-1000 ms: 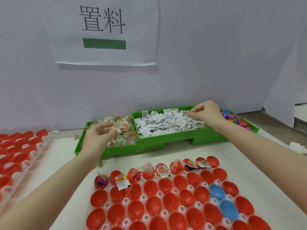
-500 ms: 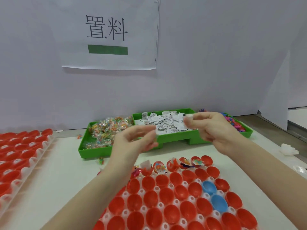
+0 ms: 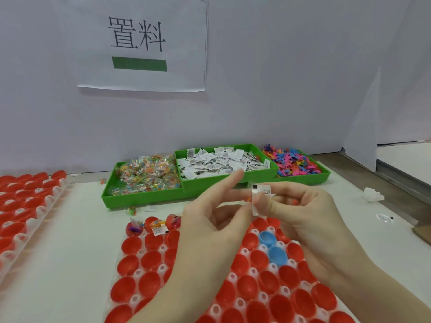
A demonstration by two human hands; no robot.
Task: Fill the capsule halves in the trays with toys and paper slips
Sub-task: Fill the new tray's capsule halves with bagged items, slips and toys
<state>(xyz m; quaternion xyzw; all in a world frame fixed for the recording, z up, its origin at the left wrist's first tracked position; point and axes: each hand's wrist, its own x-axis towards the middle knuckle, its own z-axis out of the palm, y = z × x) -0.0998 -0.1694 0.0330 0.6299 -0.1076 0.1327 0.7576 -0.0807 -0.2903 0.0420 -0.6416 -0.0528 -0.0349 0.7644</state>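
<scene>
Head view: capsule tray (image 3: 130, 297) nearest, red halves mostly unfilled, two blue halves (image 3: 271, 247) among them. Above it, hands meet: right hand (image 3: 310, 215) pinches paper slip (image 3: 262, 191); left hand (image 3: 217, 215) pinches clear toy packet (image 3: 254, 206), index finger straight. Beyond, green bins (image 3: 144, 197): packeted toys, slips, coloured figures.

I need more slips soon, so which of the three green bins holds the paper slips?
The middle green bin, heaped with white slips; the others hold wrapped toys and loose bright pieces.
</scene>
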